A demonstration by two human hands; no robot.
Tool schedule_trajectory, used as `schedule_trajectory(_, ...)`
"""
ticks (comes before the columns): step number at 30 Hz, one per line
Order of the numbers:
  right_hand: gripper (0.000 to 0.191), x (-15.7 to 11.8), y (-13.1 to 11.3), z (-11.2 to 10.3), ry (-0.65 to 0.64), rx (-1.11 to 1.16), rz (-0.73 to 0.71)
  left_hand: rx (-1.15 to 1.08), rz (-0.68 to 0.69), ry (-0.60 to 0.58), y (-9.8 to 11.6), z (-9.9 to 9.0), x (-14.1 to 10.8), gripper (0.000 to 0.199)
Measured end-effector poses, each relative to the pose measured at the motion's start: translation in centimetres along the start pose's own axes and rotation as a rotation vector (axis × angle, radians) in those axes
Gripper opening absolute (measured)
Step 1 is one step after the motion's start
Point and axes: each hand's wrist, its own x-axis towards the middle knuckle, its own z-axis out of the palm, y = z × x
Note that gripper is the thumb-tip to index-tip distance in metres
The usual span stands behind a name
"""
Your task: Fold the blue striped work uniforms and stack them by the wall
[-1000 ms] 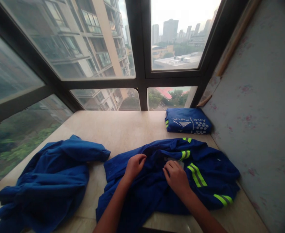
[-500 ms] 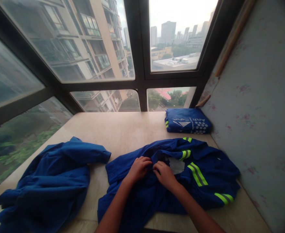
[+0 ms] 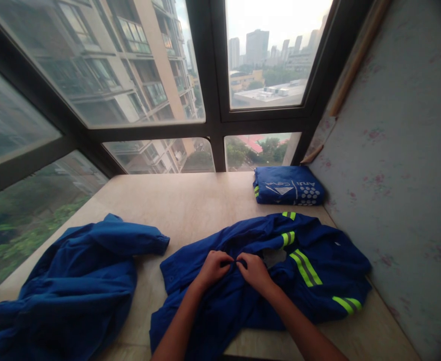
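Note:
A dark blue work jacket (image 3: 314, 271) with yellow-green reflective strips lies spread on the pale ledge (image 3: 190, 200). My left hand (image 3: 217, 266) pinches cloth near the jacket's middle. Close beside it, my right hand (image 3: 251, 268) grips the same part with thumb and fingers pressed together, the fingertips of both hands nearly meeting. Whether a button or just an edge of cloth is between them is hidden by the fingers. A grey-white patch (image 3: 275, 257) shows in an opening just right of my right hand.
A plain blue garment (image 3: 81, 286) lies crumpled at the left. At the back right, a folded blue garment (image 3: 290, 186) with white lettering rests against the flowered wall (image 3: 386, 165). Dark window frames (image 3: 215, 125) border the ledge at the back and left.
Both hands have drawn closer together, and their fingers have closed on the cloth. The jacket's opening beside my right hand looks smaller. The view has shifted slightly.

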Motion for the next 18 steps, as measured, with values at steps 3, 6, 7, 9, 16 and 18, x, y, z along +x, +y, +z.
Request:
schedule_trajectory(3, 0.018, 0.0, -0.5, 0.1, -0.008, -0.120, 0.044, 0.026, -0.010, -0.004, 0.1, 0.3, -0.1, 0.019)
schedule_trajectory(6, 0.017, -0.3, -1.7, 0.4, -0.013, -0.279, 0.051, 0.059, -0.030, 0.007, 0.3, 0.7, -0.1, 0.018)
schedule_trajectory(7, 0.017, -0.4, -2.1, 0.5, -0.014, -0.324, 0.050, 0.070, -0.037, 0.015, 0.3, 0.9, -0.1, 0.018)
schedule_trajectory(9, 0.018, -0.6, -2.8, 0.8, -0.011, -0.367, 0.040, 0.088, -0.053, 0.033, 0.5, 1.2, 0.0, 0.017)
schedule_trajectory(16, 0.014, -1.1, -2.8, 1.1, -0.010, -0.253, 0.073, 0.092, -0.078, 0.087, 0.6, 1.8, -0.2, 0.015)
schedule_trajectory(18, 0.014, -1.1, -2.4, 1.0, -0.015, -0.210, 0.064, 0.083, -0.067, 0.081, 0.5, 1.7, -0.2, 0.014)
